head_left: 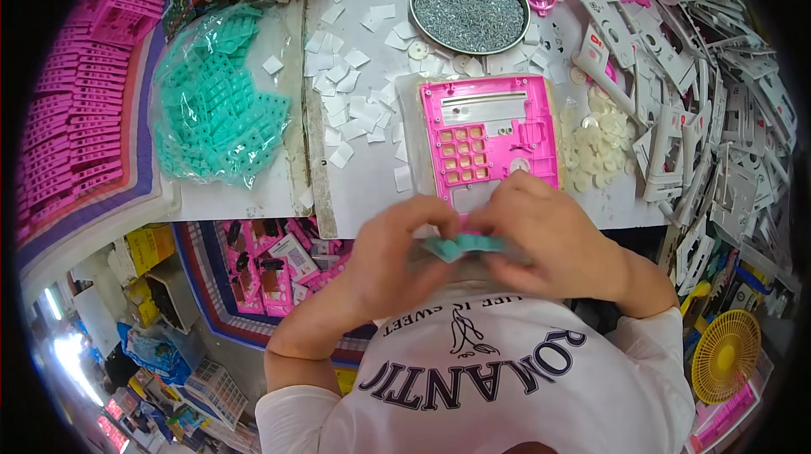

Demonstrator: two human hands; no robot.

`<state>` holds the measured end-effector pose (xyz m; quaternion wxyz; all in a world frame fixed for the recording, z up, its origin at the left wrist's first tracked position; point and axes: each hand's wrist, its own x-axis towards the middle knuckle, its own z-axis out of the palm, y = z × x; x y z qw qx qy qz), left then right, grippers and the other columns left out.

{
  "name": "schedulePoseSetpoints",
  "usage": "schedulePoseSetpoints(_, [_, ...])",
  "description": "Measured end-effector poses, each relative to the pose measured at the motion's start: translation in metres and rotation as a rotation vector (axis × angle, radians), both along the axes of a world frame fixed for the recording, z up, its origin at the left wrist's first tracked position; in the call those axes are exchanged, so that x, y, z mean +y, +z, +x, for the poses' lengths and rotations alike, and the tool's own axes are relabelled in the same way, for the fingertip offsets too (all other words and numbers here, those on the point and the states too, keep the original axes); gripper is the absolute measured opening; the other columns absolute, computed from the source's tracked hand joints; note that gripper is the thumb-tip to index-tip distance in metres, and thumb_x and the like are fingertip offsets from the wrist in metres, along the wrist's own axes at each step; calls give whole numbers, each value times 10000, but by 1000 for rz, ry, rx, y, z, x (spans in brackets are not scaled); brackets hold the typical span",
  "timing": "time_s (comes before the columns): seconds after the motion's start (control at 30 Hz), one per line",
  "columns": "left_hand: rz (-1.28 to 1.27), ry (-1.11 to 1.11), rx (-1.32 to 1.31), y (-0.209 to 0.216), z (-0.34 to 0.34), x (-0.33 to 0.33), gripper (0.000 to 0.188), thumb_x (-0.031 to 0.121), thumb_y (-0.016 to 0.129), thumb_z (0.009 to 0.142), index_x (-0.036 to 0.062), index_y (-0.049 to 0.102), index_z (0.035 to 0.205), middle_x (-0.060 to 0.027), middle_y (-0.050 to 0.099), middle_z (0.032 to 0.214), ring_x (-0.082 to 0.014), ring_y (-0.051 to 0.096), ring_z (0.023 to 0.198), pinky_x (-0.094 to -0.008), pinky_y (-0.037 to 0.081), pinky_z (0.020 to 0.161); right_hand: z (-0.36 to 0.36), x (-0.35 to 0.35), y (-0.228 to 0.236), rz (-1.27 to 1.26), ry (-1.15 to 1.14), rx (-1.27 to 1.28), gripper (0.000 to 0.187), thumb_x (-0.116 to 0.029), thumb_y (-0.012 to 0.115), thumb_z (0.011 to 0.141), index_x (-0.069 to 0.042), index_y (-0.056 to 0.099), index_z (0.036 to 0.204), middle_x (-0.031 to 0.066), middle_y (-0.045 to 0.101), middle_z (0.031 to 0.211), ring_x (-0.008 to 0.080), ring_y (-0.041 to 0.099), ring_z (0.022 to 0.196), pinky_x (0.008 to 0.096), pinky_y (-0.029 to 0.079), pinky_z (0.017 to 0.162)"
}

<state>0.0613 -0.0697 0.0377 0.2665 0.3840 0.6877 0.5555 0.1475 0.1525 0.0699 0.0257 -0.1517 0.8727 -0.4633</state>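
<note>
Close to my body, just off the table's near edge, both hands meet around a small teal keypad piece (460,246), blurred by motion. My left hand (401,244) pinches it from the left, while the fingers of my right hand (553,239) close on it from the right. Beyond my hands lies a pink plastic casing (498,129), inner side up, with a grid of square key holes and a long slot; my hands cover its near edge. To the left, a clear bag holds many similar teal keypads (224,108).
A round tin of small screws (469,8) stands behind the casing. White paper squares (359,108) are scattered left of it, cream discs (600,141) right. White panels (667,116) pile at far right, pink parts (76,116) at far left. A yellow fan (725,357) sits low right.
</note>
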Motion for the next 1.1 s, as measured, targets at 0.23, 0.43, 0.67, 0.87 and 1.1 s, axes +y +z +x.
schedulePoseSetpoints(0.23, [307,183,-424,20,5,-2,722,-114,747,789,58,387,1390,-164,433,1415,-251,642,1134,-387,547,980,-15,5,3,13,-34,-129,360,-157,794,778,-47,638,1083,108,665,898,285,629,773,369,515,696])
schedulePoseSetpoints(0.43, [255,423,-181,-1,-23,-24,587,-160,653,808,-12,446,1337,-145,559,1275,-208,647,1060,-357,517,968,-31,16,-18,-312,-286,-333,273,-66,746,805,-27,648,1057,59,601,766,158,563,646,286,452,608])
schedulePoseSetpoints(0.67, [197,355,-140,-12,-17,-24,455,-134,655,841,-17,528,1262,-124,619,1154,-161,644,950,-311,522,894,-41,6,-23,-228,-280,-231,310,-67,748,822,-33,618,1101,63,587,732,185,549,624,322,456,594])
schedulePoseSetpoints(0.87, [212,375,-93,-14,-18,-26,423,-127,650,852,-24,539,1246,-124,625,1141,-152,636,925,-300,519,878,-43,2,-39,150,-358,-8,283,-147,780,805,-41,585,982,109,630,743,328,621,732,427,494,675])
schedulePoseSetpoints(1.1, [159,389,-78,-17,-19,-29,405,-116,647,860,-29,546,1242,-127,625,1130,-152,633,918,-297,518,867,-40,5,-45,395,-365,228,404,-183,807,761,-54,605,1086,124,631,1037,327,613,965,419,509,761])
